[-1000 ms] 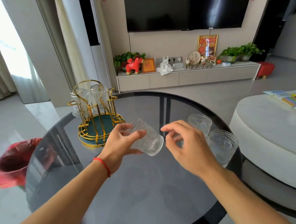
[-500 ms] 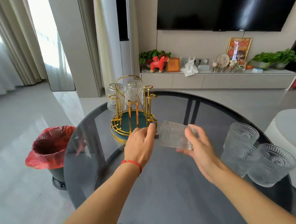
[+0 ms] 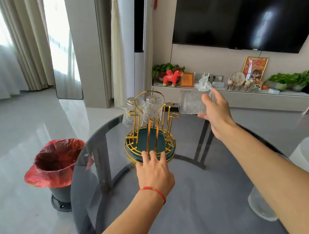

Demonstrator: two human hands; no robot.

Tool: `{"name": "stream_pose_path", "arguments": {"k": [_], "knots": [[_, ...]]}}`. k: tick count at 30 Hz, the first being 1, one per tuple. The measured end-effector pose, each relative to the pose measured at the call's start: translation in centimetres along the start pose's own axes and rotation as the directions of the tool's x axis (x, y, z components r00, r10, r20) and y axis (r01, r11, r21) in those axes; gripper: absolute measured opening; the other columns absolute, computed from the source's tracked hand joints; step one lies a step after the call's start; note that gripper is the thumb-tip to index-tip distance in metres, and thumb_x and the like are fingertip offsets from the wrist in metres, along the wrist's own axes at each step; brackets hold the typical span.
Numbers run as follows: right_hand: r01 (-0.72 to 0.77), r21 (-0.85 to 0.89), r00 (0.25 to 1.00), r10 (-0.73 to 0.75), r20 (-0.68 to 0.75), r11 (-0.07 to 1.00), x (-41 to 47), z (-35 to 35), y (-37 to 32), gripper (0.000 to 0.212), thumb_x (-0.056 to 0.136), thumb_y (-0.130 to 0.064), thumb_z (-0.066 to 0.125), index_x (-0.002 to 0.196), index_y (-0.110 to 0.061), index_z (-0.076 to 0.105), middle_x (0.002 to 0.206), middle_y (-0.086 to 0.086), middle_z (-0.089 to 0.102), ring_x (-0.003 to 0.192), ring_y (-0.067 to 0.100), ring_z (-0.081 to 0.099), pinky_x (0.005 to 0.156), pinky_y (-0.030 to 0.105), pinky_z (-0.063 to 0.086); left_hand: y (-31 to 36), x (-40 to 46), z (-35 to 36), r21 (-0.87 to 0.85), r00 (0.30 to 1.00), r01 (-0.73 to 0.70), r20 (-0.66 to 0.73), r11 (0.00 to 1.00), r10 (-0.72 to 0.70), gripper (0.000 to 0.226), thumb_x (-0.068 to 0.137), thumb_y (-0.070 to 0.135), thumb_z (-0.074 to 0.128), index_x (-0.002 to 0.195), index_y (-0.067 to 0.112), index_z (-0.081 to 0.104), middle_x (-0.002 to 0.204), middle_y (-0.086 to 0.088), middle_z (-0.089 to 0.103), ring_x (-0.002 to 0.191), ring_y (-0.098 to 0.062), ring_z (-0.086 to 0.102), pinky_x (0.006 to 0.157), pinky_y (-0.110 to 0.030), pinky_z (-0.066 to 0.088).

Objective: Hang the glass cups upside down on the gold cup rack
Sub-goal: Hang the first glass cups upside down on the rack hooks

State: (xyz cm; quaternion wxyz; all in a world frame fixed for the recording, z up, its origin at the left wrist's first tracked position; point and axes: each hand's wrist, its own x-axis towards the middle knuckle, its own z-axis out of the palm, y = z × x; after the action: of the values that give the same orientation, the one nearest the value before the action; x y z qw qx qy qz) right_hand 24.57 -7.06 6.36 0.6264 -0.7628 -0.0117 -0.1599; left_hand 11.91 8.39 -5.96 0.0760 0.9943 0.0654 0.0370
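The gold cup rack [image 3: 152, 133] with a dark green base stands on the round dark glass table [image 3: 200, 195]. Two ribbed glass cups [image 3: 130, 112] [image 3: 154, 106] hang upside down on its far pegs. My right hand [image 3: 215, 107] grips a third glass cup [image 3: 190, 104] on its side, in the air just right of the rack's right-hand pegs. My left hand [image 3: 154, 168] rests its fingertips on the near rim of the rack's base, fingers spread. Another glass cup [image 3: 258, 206] shows partly under my right forearm.
A bin lined with a red bag [image 3: 56, 165] stands on the floor left of the table. Behind are a white TV cabinet [image 3: 239, 98] with ornaments and plants and a wall TV [image 3: 243, 15]. A pale round seat edge [image 3: 308, 154] lies at the right.
My right hand has lifted the cup up and away, to beside the rack's right pegs. My left hand let go of it and moved forward onto the rack's base rim. The view swung left.
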Motion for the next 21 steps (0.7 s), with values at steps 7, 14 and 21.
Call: {"name": "stream_pose_path", "arguments": {"k": [7, 14, 21], "knots": [[0.13, -0.232, 0.986, -0.101, 0.131, 0.964, 4.1, 3.4, -1.7, 0.062, 0.102, -0.033, 0.054, 0.162, -0.028, 0.037, 0.172, 0.0, 0.032, 0.153, 0.028, 0.039, 0.117, 0.052, 0.045, -0.5, 0.0, -0.5, -0.019, 0.999, -0.02, 0.034, 1.0, 0.02, 0.07, 0.096, 0.039, 0.054, 0.158, 0.023, 0.026, 0.163, -0.014, 0.03, 0.151, -0.041, 0.016, 0.113, -0.057, 0.036], [0.138, -0.374, 0.979, -0.068, 0.194, 0.917, 4.0, 4.7, -1.6, 0.062, 0.091, -0.04, 0.068, 0.147, -0.018, 0.053, 0.151, 0.008, 0.055, 0.136, 0.029, 0.055, 0.106, 0.052, 0.053, -0.8, 0.0, -0.5, -0.058, 0.997, -0.043, 0.056, 0.997, 0.046, 0.074, 0.096, 0.038, 0.054, 0.159, 0.019, 0.021, 0.165, -0.015, 0.023, 0.153, -0.042, 0.009, 0.114, -0.055, 0.038], [0.326, -0.485, 0.916, -0.143, 0.376, 0.812, 3.8, 5.7, -1.2, 0.056, 0.091, -0.034, 0.075, 0.144, -0.019, 0.061, 0.152, 0.005, 0.059, 0.142, 0.027, 0.052, 0.111, 0.038, 0.041, -0.9, 0.1, -0.4, -0.065, 0.996, -0.044, 0.069, 0.997, 0.048, 0.074, 0.097, 0.038, 0.054, 0.16, 0.02, 0.019, 0.167, -0.015, 0.02, 0.154, -0.041, 0.007, 0.114, -0.055, 0.038]]}}
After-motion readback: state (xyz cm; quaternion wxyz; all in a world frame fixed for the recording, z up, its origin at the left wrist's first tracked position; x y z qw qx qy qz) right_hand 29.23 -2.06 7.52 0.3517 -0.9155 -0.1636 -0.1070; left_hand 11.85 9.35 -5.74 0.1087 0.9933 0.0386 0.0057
